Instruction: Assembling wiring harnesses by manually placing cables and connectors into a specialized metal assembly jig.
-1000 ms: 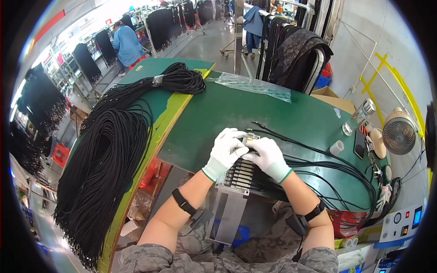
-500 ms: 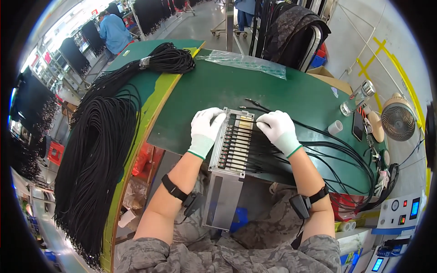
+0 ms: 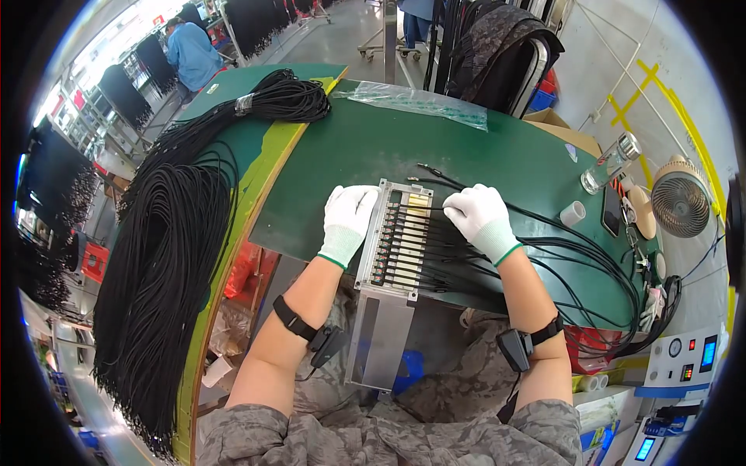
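A long grey metal fixture (image 3: 400, 293) lies across the table's near edge, with a row of pale connector slots (image 3: 406, 248) and black cables plugged into it. My left hand (image 3: 347, 221), in a white glove, is closed against the fixture's upper left edge; its fingertips are partly hidden. To the right of the slots, my gloved right hand (image 3: 479, 221) pinches a thin black cable (image 3: 437, 208) that runs to the upper end of the row. Two loose cable ends (image 3: 431, 171) lie just beyond the fixture.
Bundled black cables (image 3: 175, 256) fill the left table. More cables (image 3: 594, 260) curve rightward. A clear plastic bag (image 3: 420, 105) lies at the back. A white cup (image 3: 573, 213), glass bottle (image 3: 611, 165), phone (image 3: 611, 213) and small fan (image 3: 681, 198) stand or lie right. A person (image 3: 192, 53) works far left.
My left thumb has drawn back from over the slots to the fixture's left edge. My right hand has shifted slightly right, still pinching the cable.
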A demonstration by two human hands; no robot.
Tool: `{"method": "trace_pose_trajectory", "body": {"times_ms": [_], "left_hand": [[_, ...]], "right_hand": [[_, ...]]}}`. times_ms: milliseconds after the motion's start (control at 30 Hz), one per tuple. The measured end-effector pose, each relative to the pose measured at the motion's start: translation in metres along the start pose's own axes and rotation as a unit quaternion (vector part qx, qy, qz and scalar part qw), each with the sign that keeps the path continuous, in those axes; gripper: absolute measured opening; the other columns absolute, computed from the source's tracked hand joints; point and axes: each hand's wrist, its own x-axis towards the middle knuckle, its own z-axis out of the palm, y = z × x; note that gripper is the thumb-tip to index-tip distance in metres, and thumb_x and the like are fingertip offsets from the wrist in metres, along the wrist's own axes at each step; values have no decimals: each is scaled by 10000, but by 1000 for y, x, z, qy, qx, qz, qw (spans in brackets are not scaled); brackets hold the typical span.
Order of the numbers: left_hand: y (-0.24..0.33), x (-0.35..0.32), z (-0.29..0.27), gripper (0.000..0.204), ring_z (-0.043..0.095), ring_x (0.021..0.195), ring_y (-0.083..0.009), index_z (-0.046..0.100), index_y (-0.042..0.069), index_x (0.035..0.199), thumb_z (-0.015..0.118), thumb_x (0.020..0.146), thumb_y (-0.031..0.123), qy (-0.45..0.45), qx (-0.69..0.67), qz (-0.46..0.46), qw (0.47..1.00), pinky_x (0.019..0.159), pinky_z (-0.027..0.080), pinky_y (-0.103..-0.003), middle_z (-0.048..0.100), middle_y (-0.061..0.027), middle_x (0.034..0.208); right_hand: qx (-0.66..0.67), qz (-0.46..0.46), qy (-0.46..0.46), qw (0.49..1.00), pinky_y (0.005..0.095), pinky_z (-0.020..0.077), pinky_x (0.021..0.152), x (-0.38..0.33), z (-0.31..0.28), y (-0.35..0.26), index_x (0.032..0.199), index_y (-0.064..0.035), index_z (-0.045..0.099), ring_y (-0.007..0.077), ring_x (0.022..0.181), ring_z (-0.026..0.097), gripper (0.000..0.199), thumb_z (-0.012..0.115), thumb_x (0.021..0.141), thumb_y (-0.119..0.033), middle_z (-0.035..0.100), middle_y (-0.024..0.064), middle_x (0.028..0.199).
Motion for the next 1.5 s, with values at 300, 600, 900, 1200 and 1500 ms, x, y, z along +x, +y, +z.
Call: {"method": "trace_pose_trajectory", "body": {"times_ms": [300, 600, 900, 1200, 1500], "left_hand": [[32, -10, 10, 287, 390, 1327, -382, 724, 267, 1126, 639, 878, 384, -83, 207, 169, 960, 1143, 218, -515, 469, -194, 1421], [22, -5, 16, 301, 396, 1331, -345, 726, 271, 1105, 624, 873, 434, -107, 153, 152, 970, 1148, 164, -552, 490, -173, 1402], [18, 5, 9, 214, 518, 1197, -302, 677, 37, 903, 643, 883, 248, -22, -157, 5, 987, 1043, 363, -402, 602, -175, 1253], [12, 14, -7, 141, 592, 1066, -304, 662, 39, 829, 681, 842, 178, 122, 96, 189, 970, 1010, 386, -382, 662, -148, 1135], [3, 8, 5, 163, 623, 947, -285, 700, 82, 915, 618, 900, 221, 8, 31, 24, 999, 1040, 355, -426, 699, -94, 993]], "right_hand": [[-21, 15, 37, 999, 405, 463, 744, 9, 13, 2, 818, -125, 692, 268, 810, 593, 131, 657, 832, -251, 652, 50, 798], [-94, 134, 4, 987, 396, 470, 753, 28, 29, 35, 841, -151, 663, 263, 862, 594, 128, 691, 809, -272, 634, 36, 855], [72, -56, 55, 994, 401, 474, 754, 23, 15, 1, 842, -138, 666, 280, 864, 600, 137, 708, 793, -259, 642, 55, 859], [233, 45, 6, 971, 415, 504, 730, 20, 14, -16, 867, -113, 690, 315, 811, 637, 130, 668, 818, -232, 681, 101, 838], [118, 52, -8, 992, 414, 508, 700, 16, 1, -3, 821, -104, 693, 302, 755, 639, 128, 636, 812, -218, 669, 109, 762]]}}
